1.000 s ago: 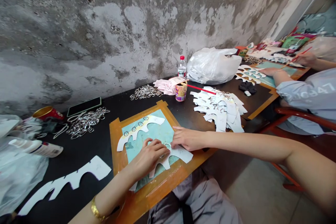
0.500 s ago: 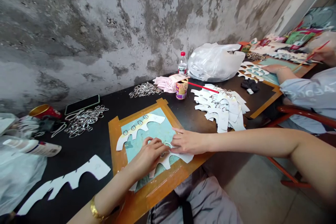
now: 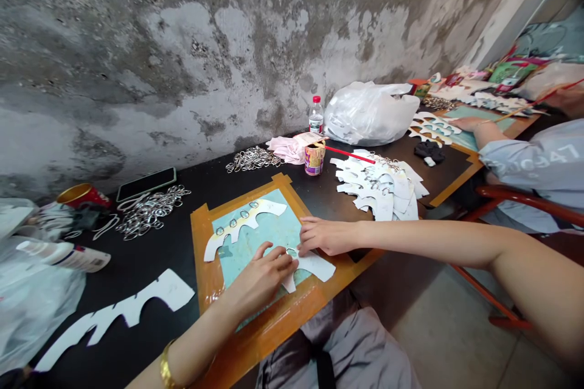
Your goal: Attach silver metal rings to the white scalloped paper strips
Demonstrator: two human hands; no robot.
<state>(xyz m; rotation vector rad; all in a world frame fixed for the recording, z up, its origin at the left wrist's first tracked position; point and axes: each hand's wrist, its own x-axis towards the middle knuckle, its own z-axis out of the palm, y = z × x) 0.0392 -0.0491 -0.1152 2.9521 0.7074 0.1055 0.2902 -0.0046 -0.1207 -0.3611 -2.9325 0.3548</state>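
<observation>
On a teal board [image 3: 276, 228] edged with brown tape lies a white scalloped piece [image 3: 317, 265], partly covered by both hands. My left hand [image 3: 267, 270] rests over its left part, fingers bent and apart. My right hand [image 3: 323, 236] touches its upper edge with fingertips pressed together beside a small metal ring [image 3: 291, 251]; whether they hold anything is hidden. Higher on the board, a second scalloped piece [image 3: 237, 223] carries several metal rings along its yellowish edge. A third white piece [image 3: 132, 310] with slits lies on the black table at left.
Metal ring piles [image 3: 148, 213] and a phone [image 3: 146, 184] lie behind left, near a white bottle [image 3: 68, 255]. Behind right are a cup [image 3: 314, 160] with a red stick, stacked white pieces [image 3: 385, 188] and a plastic bag [image 3: 367, 114]. A person works at far right.
My left hand has shifted slightly right and down over the piece, its fingers a little more spread. My right hand has moved slightly up. The view has shifted a little.
</observation>
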